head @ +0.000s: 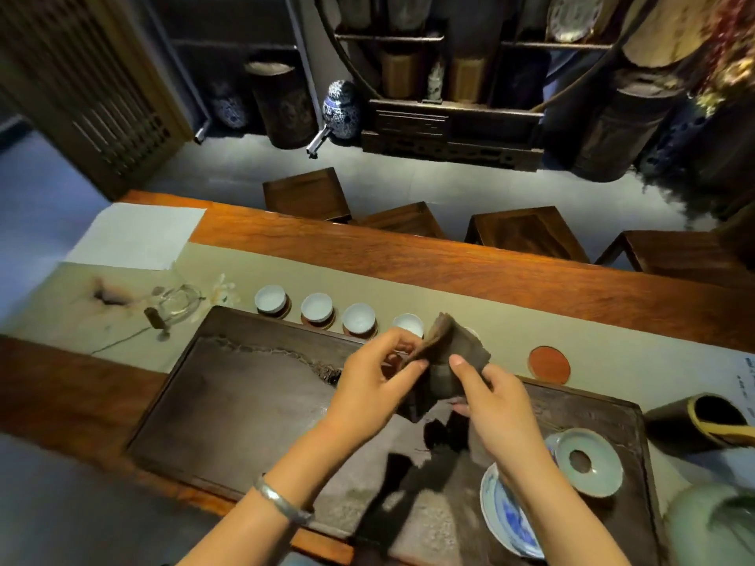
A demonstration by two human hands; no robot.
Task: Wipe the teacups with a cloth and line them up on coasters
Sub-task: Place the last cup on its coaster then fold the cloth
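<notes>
**Cloth held in both hands above the tea tray, four cups already in line**

The cloth (447, 361) is dark brown, soft and crumpled, bunched into a loose wad with one corner sticking up toward the far side. It is held above the middle of the dark tea tray (245, 402), just near of the cup row. The left hand (376, 386) pinches its left edge between thumb and curled fingers; the right hand (494, 402) grips its right side, thumb pressed on top. Whether a cup sits inside the wad cannot be told; a pale rim shows just behind the cloth, mostly hidden.

Along the far edge of the tray four white teacups stand upright in a row, each on a dark reddish coaster: the leftmost cup (270, 299), the second cup (317, 307), the third cup (358, 317) and the fourth cup (408, 324), which is partly covered by the left hand's fingers. To the right of the cloth lies a bare red coaster (549, 364) on the beige runner (367, 275).

A silver bangle (282, 500) circles the left wrist. At the tray's near right corner a celadon lid (588, 461) rests beside a blue-and-white saucer (506, 520). A glass pitcher (179, 302) stands on the runner left of the cups, all on the long wooden bench (490, 263).
</notes>
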